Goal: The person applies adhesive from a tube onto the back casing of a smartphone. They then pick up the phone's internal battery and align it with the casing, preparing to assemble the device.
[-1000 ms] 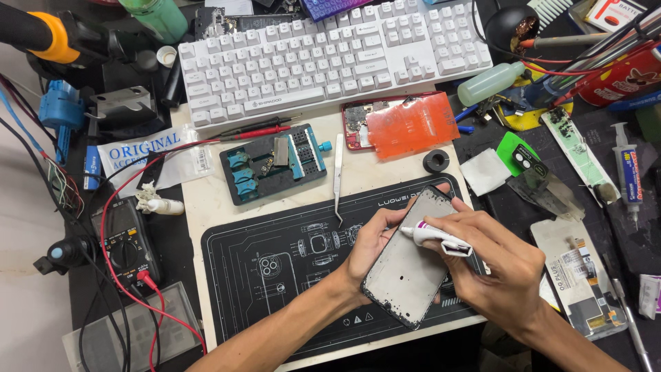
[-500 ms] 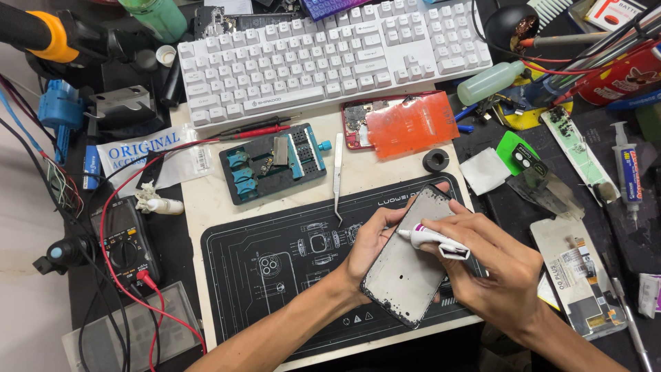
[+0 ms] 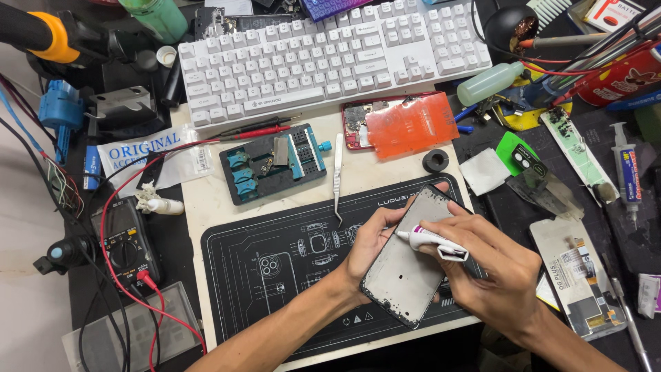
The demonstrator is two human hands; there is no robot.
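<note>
My left hand (image 3: pixel 365 248) holds a phone frame (image 3: pixel 406 275) by its left edge, tilted above the black repair mat (image 3: pixel 275 269). The frame's pale inner face is turned up and dotted with dark specks. My right hand (image 3: pixel 492 269) grips a small white tube with a purple band (image 3: pixel 430 241), its nozzle pointing left and touching the frame's left edge near my left thumb.
Steel tweezers (image 3: pixel 338 176) lie above the mat beside a dark board holder (image 3: pixel 272 162). A white keyboard (image 3: pixel 330 58) sits at the back, an orange-covered phone (image 3: pixel 406 124) in front of it. A multimeter (image 3: pixel 124 241) with red leads lies left; parts and a syringe (image 3: pixel 623 169) crowd the right.
The tube's nozzle has slid a little toward the frame's left edge. The frame and my left hand have hardly moved.
</note>
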